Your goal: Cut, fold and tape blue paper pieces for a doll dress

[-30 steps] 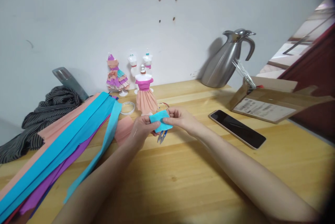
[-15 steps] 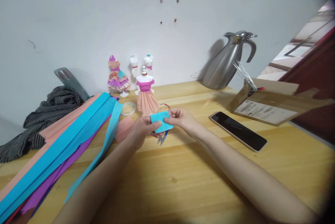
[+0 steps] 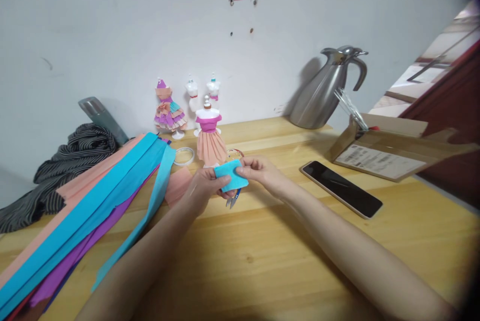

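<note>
A small bright blue piece of crepe paper (image 3: 231, 176) is stretched between my two hands above the table. My left hand (image 3: 206, 183) pinches its left side, thumb on top. On the opposite side, my right hand (image 3: 258, 171) grips the upper right corner between thumb and fingers. Beneath the paper, thread snips (image 3: 233, 200) with a blue part show only in part. Just behind stands a mini dress form (image 3: 209, 131) in a magenta top and pleated peach skirt. A peach paper piece (image 3: 177, 186) lies by my left wrist.
Long crepe paper strips (image 3: 101, 201) cover the left side, near a striped cloth (image 3: 80, 153). A tape roll (image 3: 183, 156) and another dressed form (image 3: 169, 111) sit farther back. To the right are a phone (image 3: 341, 188), a cardboard box (image 3: 386, 148) and a steel jug (image 3: 318, 91).
The blue paper has shifted slightly in my hands, its right edge tilting a little. My right fingers have moved slightly along the upper right corner. Everything else stays in place.
</note>
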### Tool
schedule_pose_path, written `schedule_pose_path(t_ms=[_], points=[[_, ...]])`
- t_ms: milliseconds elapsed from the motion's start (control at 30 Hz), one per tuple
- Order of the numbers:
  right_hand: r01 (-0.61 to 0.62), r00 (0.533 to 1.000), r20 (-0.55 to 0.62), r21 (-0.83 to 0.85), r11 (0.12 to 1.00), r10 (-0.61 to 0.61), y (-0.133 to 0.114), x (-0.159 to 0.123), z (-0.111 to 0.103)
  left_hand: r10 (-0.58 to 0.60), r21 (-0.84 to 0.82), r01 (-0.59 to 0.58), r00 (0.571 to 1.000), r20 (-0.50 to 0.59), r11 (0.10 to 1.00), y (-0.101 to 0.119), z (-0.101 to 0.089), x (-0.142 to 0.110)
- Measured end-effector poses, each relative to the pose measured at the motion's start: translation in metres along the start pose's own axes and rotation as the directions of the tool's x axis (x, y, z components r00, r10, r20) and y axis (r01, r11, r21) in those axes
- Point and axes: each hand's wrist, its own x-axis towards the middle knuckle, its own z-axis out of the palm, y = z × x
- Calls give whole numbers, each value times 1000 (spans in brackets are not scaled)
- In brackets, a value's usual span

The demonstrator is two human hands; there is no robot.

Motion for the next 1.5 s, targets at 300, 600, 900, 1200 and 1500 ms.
schedule_pose_path(t_ms=[300,600,900,1200,1500], points=[[36,990,-133,-44,998,-42,0,1,-1,20,-37,-21,1000,-19,999,0,2,-1],[24,999,-46,1,1000,-24,-5,-3,-2,17,-69,-18,1000,-12,997,3,5,-3],[41,995,-87,-8,999,-41,-9,-2,-4,24,-112,-26,1000,-18,993,5,6,-4],[86,982,-149,-177,980,-113,-3,1,-1,-1,14,3,988,-154,1000,13,11,-7],[104,987,-114,-58,993,-110,-10,-2,-6,-33,25,40,978,-207,999,22,17,-10]])
